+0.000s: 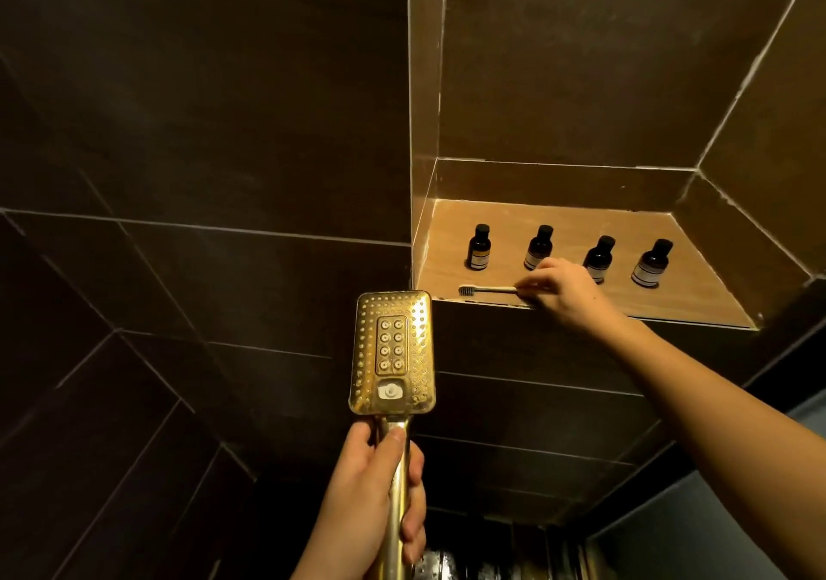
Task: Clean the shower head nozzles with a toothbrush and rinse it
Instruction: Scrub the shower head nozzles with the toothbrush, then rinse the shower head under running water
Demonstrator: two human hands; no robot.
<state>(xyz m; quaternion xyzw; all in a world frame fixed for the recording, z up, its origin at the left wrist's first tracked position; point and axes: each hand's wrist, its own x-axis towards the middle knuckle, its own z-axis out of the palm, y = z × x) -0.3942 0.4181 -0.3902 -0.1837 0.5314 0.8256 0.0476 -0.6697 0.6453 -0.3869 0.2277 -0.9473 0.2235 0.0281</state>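
Left hand (375, 485) is wrapped round the handle of the gold rectangular metal shower head (392, 351), nozzle face toward the cam, in open air in front of dark tile. Right hand (561, 287) is pinching the handle end of the pale toothbrush w/ dark bristles (487, 289), lying along the front edge of the lit tiled niche shelf (697, 302). Four small dark bottles w/ black caps (479, 246) stand in a row behind it; labels too small to read. Shelf right side bare.

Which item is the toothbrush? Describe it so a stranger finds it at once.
Look into the lit tiled niche in the right wall, where four dark bottles stand in a row. Along its front edge lies the toothbrush, the right hand at its handle end. It alone is pale, thin and lying flat.
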